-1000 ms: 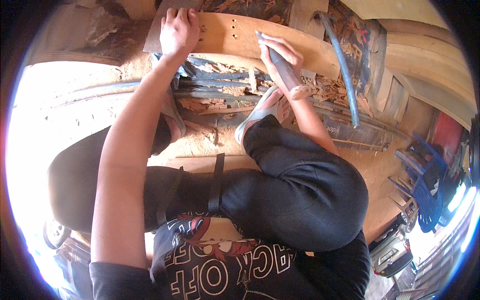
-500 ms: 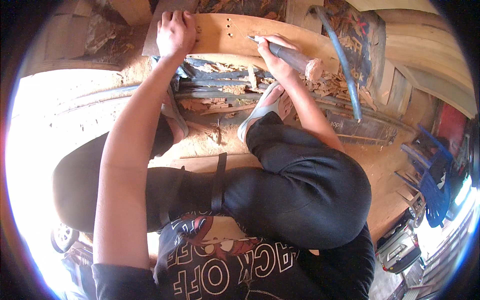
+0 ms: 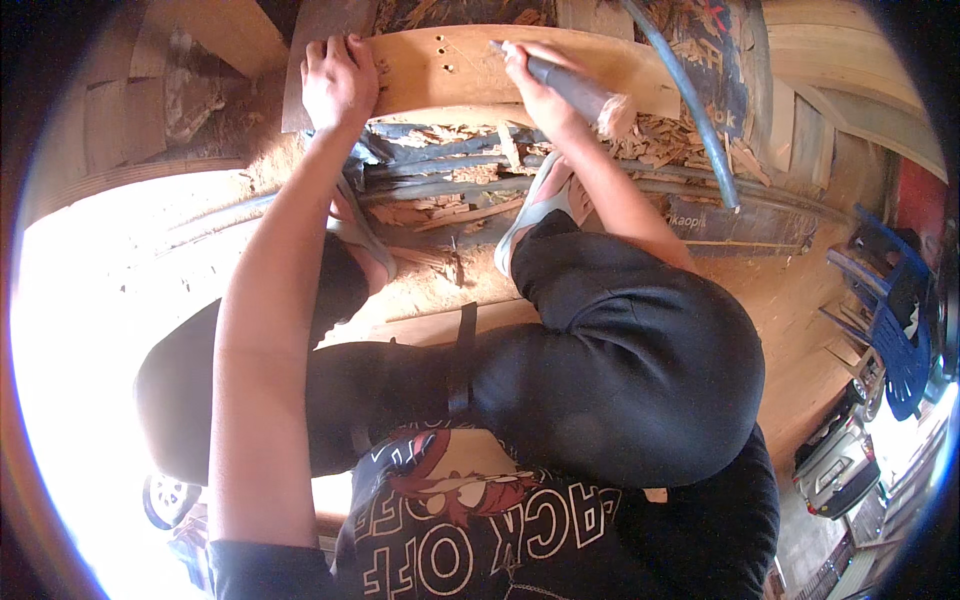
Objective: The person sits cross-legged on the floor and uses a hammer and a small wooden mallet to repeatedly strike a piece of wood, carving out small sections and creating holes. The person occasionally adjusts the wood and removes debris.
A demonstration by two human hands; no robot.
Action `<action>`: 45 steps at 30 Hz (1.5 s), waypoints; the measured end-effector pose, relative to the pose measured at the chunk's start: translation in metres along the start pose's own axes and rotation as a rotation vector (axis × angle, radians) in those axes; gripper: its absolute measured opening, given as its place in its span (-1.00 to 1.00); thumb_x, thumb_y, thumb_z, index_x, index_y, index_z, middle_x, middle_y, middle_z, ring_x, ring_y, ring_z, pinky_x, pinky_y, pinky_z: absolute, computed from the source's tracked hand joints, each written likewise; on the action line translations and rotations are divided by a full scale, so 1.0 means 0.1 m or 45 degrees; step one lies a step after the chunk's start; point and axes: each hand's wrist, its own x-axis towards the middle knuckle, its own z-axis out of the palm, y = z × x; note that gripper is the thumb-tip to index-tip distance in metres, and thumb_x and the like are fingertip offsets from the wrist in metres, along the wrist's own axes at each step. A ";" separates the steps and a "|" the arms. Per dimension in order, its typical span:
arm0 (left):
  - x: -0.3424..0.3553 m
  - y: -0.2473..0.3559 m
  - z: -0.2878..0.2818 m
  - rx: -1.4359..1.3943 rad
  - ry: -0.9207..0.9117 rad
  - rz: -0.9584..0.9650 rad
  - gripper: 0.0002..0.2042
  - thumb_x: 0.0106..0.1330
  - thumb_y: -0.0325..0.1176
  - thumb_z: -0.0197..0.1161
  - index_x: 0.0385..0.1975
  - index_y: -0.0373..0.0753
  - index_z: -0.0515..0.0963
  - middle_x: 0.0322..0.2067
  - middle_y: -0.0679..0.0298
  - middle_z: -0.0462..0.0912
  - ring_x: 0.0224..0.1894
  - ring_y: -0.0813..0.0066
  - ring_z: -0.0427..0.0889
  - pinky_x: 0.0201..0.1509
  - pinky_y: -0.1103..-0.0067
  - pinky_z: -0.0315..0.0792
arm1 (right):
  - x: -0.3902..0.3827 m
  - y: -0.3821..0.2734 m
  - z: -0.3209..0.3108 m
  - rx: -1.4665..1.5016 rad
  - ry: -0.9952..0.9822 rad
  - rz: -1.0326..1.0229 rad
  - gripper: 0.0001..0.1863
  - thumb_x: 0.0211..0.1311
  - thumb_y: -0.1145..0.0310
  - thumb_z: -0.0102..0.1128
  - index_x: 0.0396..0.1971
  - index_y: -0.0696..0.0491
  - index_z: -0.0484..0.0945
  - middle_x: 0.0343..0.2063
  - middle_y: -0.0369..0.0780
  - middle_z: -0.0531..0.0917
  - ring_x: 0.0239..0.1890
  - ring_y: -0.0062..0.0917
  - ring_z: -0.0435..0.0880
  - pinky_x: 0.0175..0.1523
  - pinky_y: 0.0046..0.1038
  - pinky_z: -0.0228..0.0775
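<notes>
A curved, pale wooden board [image 3: 410, 80] lies crosswise beyond my feet, with a few small dark holes and a thin line on its face. My left hand [image 3: 338, 92] grips the board near its left end, fingers bent over the far side. In my right hand [image 3: 543, 98] is a thick chisel-like tool [image 3: 578, 90] with a dark shaft and a frayed wooden butt. Its narrow tip points left and rests at or just above the board, right of the holes. The exact shape of the tip is too small to tell.
Wood chips [image 3: 640, 145] litter the ground around the board. A bent blue-grey pipe [image 3: 700, 120] crosses the board's right end. My sandalled feet [image 3: 540, 200] stand on the near side. Farther right are a blue plastic chair [image 3: 900, 350] and a parked vehicle [image 3: 838, 470].
The tool's tip has moved slightly toward the board's far edge, away from the holes. My left hand keeps its hold on the board. The whole view has shifted a little.
</notes>
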 end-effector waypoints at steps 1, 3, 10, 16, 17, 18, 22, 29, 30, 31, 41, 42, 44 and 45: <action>0.00 0.00 -0.01 0.008 -0.019 -0.014 -0.66 0.53 -0.12 0.08 -0.19 -0.30 0.64 -0.10 -0.13 0.63 -0.05 -0.23 0.64 0.13 0.03 0.53 | 0.05 0.07 0.00 -0.010 0.005 -0.002 -0.83 0.46 0.39 0.34 -0.14 0.19 0.75 -0.33 -0.23 0.80 -0.30 -0.56 0.78 -0.15 -0.51 0.60; 0.00 0.01 -0.02 0.024 -0.045 -0.031 -0.65 0.54 -0.12 0.08 -0.20 -0.30 0.64 -0.10 -0.13 0.63 -0.05 -0.23 0.64 0.12 0.03 0.53 | 0.12 0.19 0.01 0.054 0.098 -0.025 -0.80 0.48 0.35 0.33 -0.12 0.18 0.76 -0.32 -0.25 0.81 -0.28 -0.56 0.79 -0.15 -0.51 0.61; -0.01 -0.01 0.01 0.040 0.000 -0.013 -0.65 0.54 -0.12 0.08 -0.22 -0.31 0.64 -0.12 -0.13 0.64 -0.05 -0.22 0.64 0.11 0.03 0.55 | 0.16 0.23 -0.01 -0.020 0.054 0.067 -0.81 0.46 0.35 0.34 -0.09 0.14 0.77 -0.29 -0.24 0.80 -0.26 -0.58 0.78 -0.16 -0.51 0.59; 0.02 -0.02 0.05 0.029 0.026 0.039 -0.66 0.52 -0.16 0.11 -0.28 -0.33 0.65 -0.14 -0.13 0.65 -0.06 -0.20 0.65 0.09 0.06 0.56 | 0.14 0.03 -0.05 0.057 0.031 0.123 -0.81 0.46 0.36 0.36 -0.05 0.10 0.76 -0.20 -0.26 0.82 -0.20 -0.61 0.78 -0.07 -0.52 0.62; 0.01 -0.02 0.04 0.044 0.000 0.007 -0.67 0.51 -0.16 0.11 -0.28 -0.33 0.65 -0.14 -0.13 0.64 -0.06 -0.20 0.65 0.09 0.06 0.56 | 0.12 -0.01 -0.08 -0.007 -0.008 0.246 -0.79 0.45 0.34 0.37 -0.03 0.10 0.76 -0.16 -0.25 0.83 -0.16 -0.64 0.78 -0.03 -0.54 0.63; 0.01 -0.01 0.03 0.060 -0.025 -0.025 -0.67 0.51 -0.17 0.11 -0.28 -0.33 0.65 -0.14 -0.13 0.64 -0.06 -0.19 0.65 0.09 0.06 0.56 | 0.11 -0.05 -0.10 -0.010 0.032 0.203 -0.78 0.46 0.34 0.37 -0.02 0.10 0.75 -0.15 -0.25 0.83 -0.16 -0.65 0.78 -0.02 -0.54 0.63; 0.01 0.03 -0.01 0.033 -0.005 -0.034 -0.68 0.50 -0.18 0.11 -0.27 -0.33 0.66 -0.15 -0.14 0.63 -0.06 -0.20 0.64 0.09 0.05 0.54 | -0.03 -0.18 -0.16 0.197 0.178 0.243 -0.75 0.48 0.31 0.38 0.01 0.13 0.72 -0.14 -0.25 0.82 -0.12 -0.68 0.77 0.03 -0.56 0.62; 0.01 0.07 -0.06 0.009 -0.071 -0.068 -0.68 0.52 -0.19 0.09 -0.25 -0.35 0.62 -0.14 -0.15 0.61 -0.06 -0.20 0.63 0.09 0.03 0.52 | -0.19 -0.31 -0.30 0.164 0.099 0.160 -0.82 0.41 0.44 0.39 -0.06 0.14 0.72 -0.01 -0.18 0.81 0.03 -0.55 0.77 0.16 -0.49 0.58; 0.02 0.08 -0.07 0.021 -0.085 -0.088 -0.69 0.52 -0.19 0.10 -0.25 -0.35 0.62 -0.14 -0.15 0.60 -0.06 -0.20 0.63 0.08 0.03 0.51 | -0.20 -0.34 -0.33 0.105 0.146 0.026 -0.84 0.38 0.45 0.40 -0.10 0.12 0.73 -0.04 -0.18 0.82 0.01 -0.46 0.80 0.15 -0.43 0.59; 0.01 0.09 -0.07 0.026 -0.093 -0.094 -0.69 0.52 -0.18 0.09 -0.24 -0.34 0.61 -0.13 -0.14 0.60 -0.06 -0.21 0.63 0.07 0.03 0.52 | -0.22 -0.38 -0.38 0.073 0.128 -0.012 -0.87 0.32 0.44 0.42 -0.18 0.10 0.73 -0.14 -0.17 0.82 -0.08 -0.39 0.81 0.05 -0.39 0.61; -0.01 0.15 -0.13 -0.006 -0.057 -0.117 -0.68 0.54 -0.17 0.06 -0.20 -0.32 0.62 -0.07 -0.09 0.61 0.01 -0.17 0.62 0.07 0.04 0.56 | -0.39 -0.71 -0.77 -0.180 0.123 -0.037 -0.94 0.32 0.48 0.36 -0.25 0.11 0.72 -0.30 -0.19 0.80 -0.25 -0.40 0.77 -0.07 -0.39 0.56; -0.01 0.15 -0.14 -0.012 -0.063 -0.128 -0.68 0.54 -0.17 0.06 -0.20 -0.32 0.62 -0.07 -0.08 0.61 0.01 -0.17 0.62 0.07 0.03 0.56 | -0.38 -0.72 -0.78 -0.159 0.099 0.026 -0.95 0.32 0.48 0.36 -0.26 0.11 0.72 -0.31 -0.19 0.80 -0.26 -0.41 0.77 -0.09 -0.39 0.57; -0.01 0.16 -0.15 -0.045 -0.060 -0.116 -0.68 0.53 -0.16 0.07 -0.21 -0.32 0.62 -0.07 -0.08 0.60 0.01 -0.18 0.61 0.07 0.03 0.55 | -0.37 -0.75 -0.78 -0.098 0.127 0.119 -0.95 0.32 0.47 0.37 -0.27 0.10 0.72 -0.32 -0.18 0.80 -0.29 -0.43 0.78 -0.12 -0.40 0.58; -0.01 0.16 -0.15 -0.045 -0.071 -0.134 -0.68 0.53 -0.16 0.07 -0.20 -0.31 0.63 -0.06 -0.08 0.60 0.01 -0.19 0.61 0.08 0.03 0.55 | -0.34 -0.75 -0.75 -0.149 0.128 0.145 -0.91 0.34 0.41 0.39 -0.27 0.10 0.72 -0.34 -0.17 0.80 -0.30 -0.44 0.80 -0.13 -0.40 0.60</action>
